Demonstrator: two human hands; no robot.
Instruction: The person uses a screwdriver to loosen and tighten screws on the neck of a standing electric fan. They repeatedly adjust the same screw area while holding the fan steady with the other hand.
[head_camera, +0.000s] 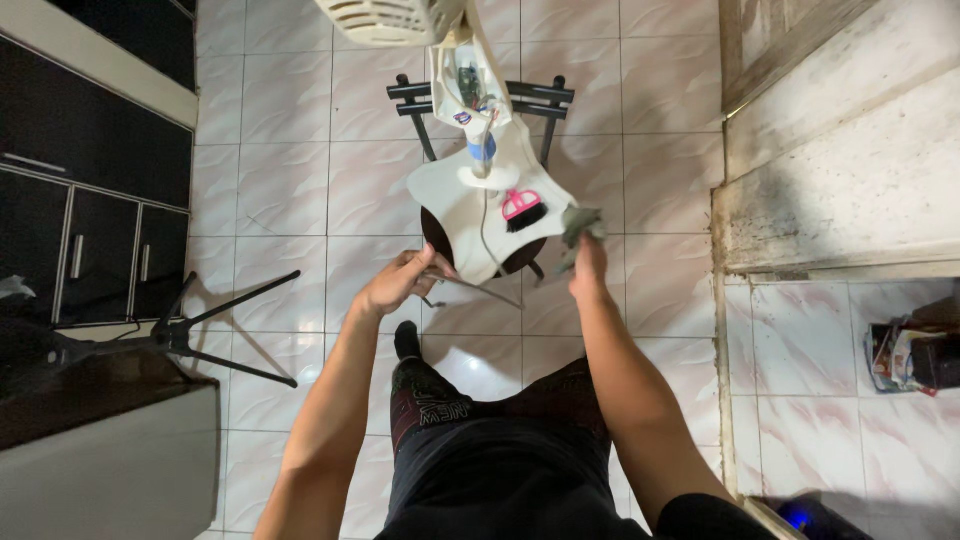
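Observation:
A white fan body (470, 200) lies on a dark round-seated chair (520, 98) in front of me, its motor housing open with wires showing. My left hand (398, 282) grips the near edge of the white base together with a thin metal rod (480, 292) that slants down to the right. My right hand (590, 268) is raised at the base's right corner and is closed on a crumpled grey cloth (580, 224). A pink brush with black bristles (521, 209) rests on the white base between my hands.
A white fan grille (390, 20) shows at the top edge. A black tripod (205, 338) lies on the tiled floor to the left, beside dark cabinets (90, 180). A raised concrete ledge (850, 170) and a small package (905, 358) are on the right.

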